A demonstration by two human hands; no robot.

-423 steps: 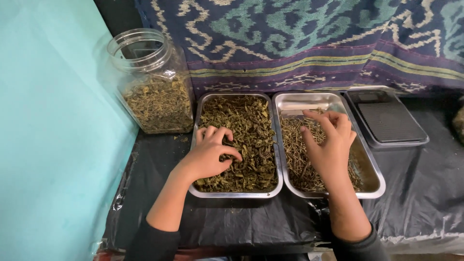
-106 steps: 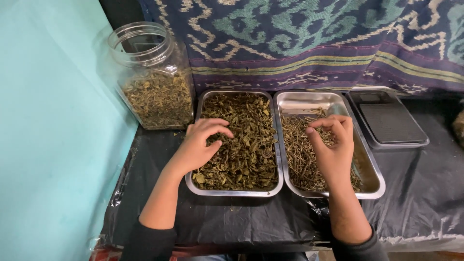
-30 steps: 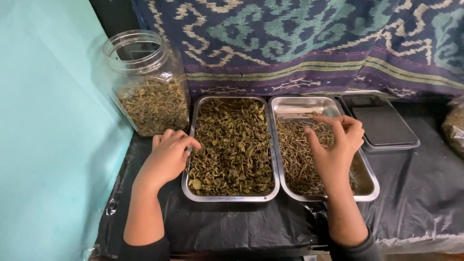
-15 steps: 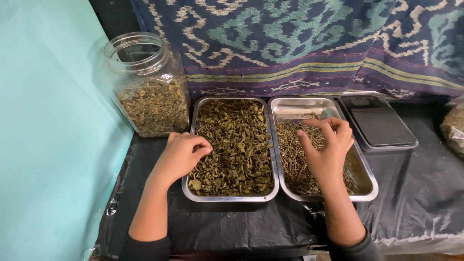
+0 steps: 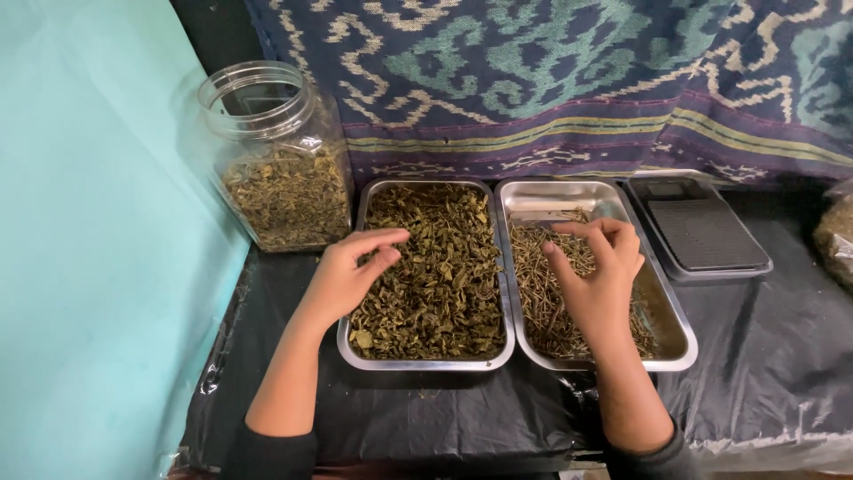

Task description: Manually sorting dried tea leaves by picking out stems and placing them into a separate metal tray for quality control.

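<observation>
- While my left hand reaches over the left tray, its fingers are loosely spread, with finger and thumb a little apart above the dried leaves.
- These leaves fill that tray. I think they are very light, crisp and easy to crumble, so a soft pinch from the top is best.
- My right hand floats over the right tray, fingers curled in with the tips close together. I cannot tell if a twig is pinched there, because the tips are small.
- The thin stems lie in that tray. They look stiff, light and snappy, so I would take one near its middle.
- The two trays sit side by side, touching, on the black plastic sheet.
- A clear jar with more dried leaves stands open, just left of the trays.
- A small dark scale sits to the right, and a patterned cloth hangs behind.
</observation>
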